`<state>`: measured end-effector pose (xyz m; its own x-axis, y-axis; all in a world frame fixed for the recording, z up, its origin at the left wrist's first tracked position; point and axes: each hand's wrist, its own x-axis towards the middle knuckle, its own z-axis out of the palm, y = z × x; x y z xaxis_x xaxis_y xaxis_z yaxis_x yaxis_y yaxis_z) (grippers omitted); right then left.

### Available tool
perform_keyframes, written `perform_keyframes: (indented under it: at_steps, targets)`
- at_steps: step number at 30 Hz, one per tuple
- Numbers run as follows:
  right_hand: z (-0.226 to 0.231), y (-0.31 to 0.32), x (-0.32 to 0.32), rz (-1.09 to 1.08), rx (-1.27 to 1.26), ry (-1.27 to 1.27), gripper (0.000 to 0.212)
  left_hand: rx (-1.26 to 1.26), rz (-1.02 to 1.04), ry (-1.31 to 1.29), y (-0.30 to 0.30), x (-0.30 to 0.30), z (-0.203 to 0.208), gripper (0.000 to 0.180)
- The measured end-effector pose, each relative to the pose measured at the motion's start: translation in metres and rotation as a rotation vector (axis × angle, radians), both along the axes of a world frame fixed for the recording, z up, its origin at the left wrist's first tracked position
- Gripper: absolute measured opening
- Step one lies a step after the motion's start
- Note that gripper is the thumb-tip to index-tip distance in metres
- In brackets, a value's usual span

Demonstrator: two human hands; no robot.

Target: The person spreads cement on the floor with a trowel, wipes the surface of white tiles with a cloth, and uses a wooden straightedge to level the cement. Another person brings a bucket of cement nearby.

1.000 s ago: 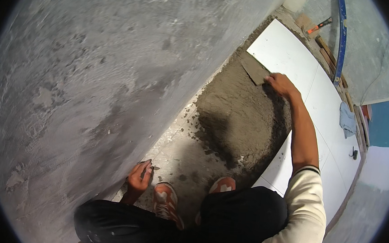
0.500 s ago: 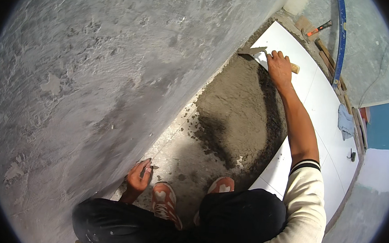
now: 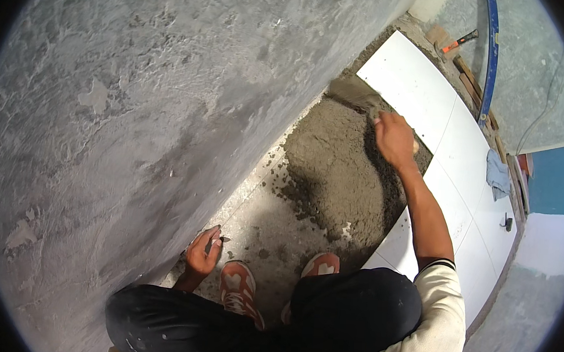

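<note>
My right hand (image 3: 394,141) is closed round the handle of a trowel (image 3: 354,93). Its blade, smeared by motion, lies at the far end of a bed of wet grey mortar (image 3: 335,157), by the edge of a white tile (image 3: 409,80). The end of the wooden handle shows beyond my fist. Low on the left, my left hand (image 3: 202,255) is close to the foot of the wall with thumb and fingers drawn together. A small dark piece shows at its fingertips; whether it is held cannot be made out.
A rough grey wall (image 3: 136,113) rises along the left. More white tiles (image 3: 479,255) run down the right side. Beyond them are a hammer (image 3: 461,41), a long blue level (image 3: 490,60), wood strips (image 3: 468,79) and a blue cloth (image 3: 498,173). My shoes (image 3: 238,287) stand before the mortar.
My right hand and the trowel have come nearer, off the white tile and down onto the mortar. The mortar's surface looks rougher near the blade. My left hand has hardly moved.
</note>
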<state>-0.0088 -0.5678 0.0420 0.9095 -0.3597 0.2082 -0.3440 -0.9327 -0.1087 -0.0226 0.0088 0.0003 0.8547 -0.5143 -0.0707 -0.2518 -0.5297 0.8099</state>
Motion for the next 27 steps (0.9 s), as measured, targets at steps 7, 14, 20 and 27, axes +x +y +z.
perform_keyframes:
  at_steps: [7,14,20,27]
  targets:
    - [0.011,-0.081,0.027,-0.325,0.714,0.317,0.047,-0.002,0.012,0.011,0.003,0.0,-0.003,0.036]
    - [0.003,-0.077,0.028,-0.183,0.673,0.523,0.047,0.003,0.033,0.001,0.01,0.0,-0.007,0.034]
    - [0.009,-0.09,0.042,-0.264,0.7,0.395,0.044,-0.005,-0.009,0.02,0.007,0.0,-0.011,0.032]
    - [0.004,-0.072,0.025,-0.188,0.66,0.388,0.043,-0.024,0.011,-0.028,0.008,0.001,-0.009,0.031]
